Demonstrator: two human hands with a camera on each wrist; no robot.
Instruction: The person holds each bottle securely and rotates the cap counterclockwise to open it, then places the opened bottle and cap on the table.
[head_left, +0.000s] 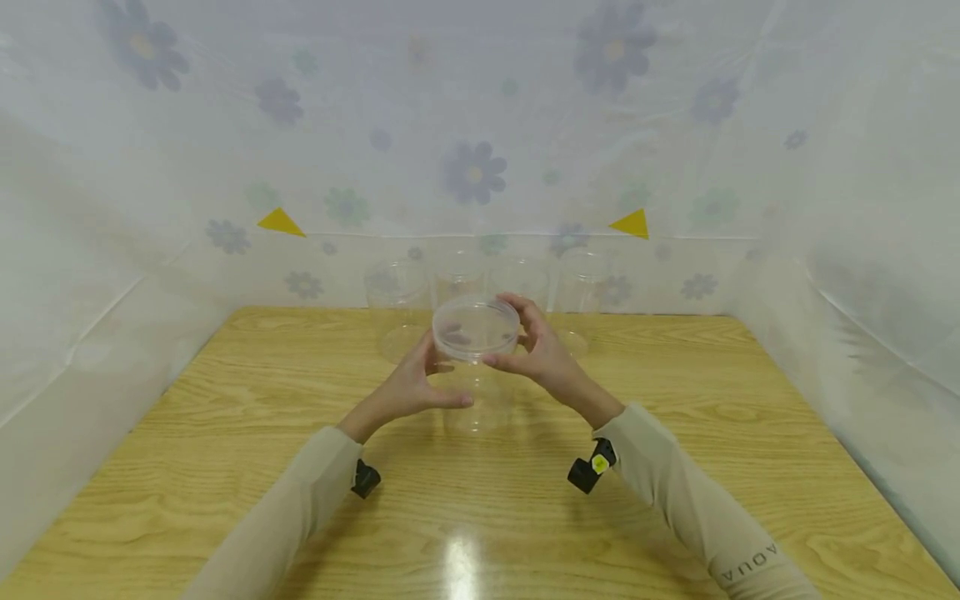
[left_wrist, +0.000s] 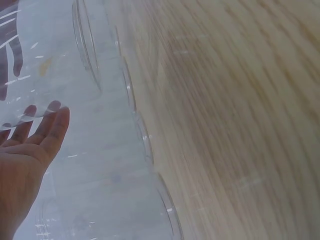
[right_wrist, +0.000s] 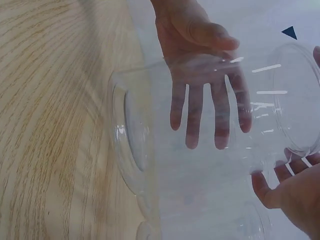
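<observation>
I have a clear plastic jar [head_left: 475,367] standing on the wooden table [head_left: 225,467], near its middle, with a clear lid [head_left: 476,326] on its mouth. My left hand [head_left: 408,387] lies against the jar's left wall with straight fingers, thumb along the front. My right hand [head_left: 542,350] curls loosely around the lid's rim from the right, fingertips on its edge. I judge the jar to be light, thin-walled and slick, likely to flex if squeezed, so the stiffer rim and the base are the safest places to hold. It looks empty from every view. Behind it, a row of similar clear jars [head_left: 396,304] stands against the flowered backdrop [head_left: 472,171], and they too seem empty.
</observation>
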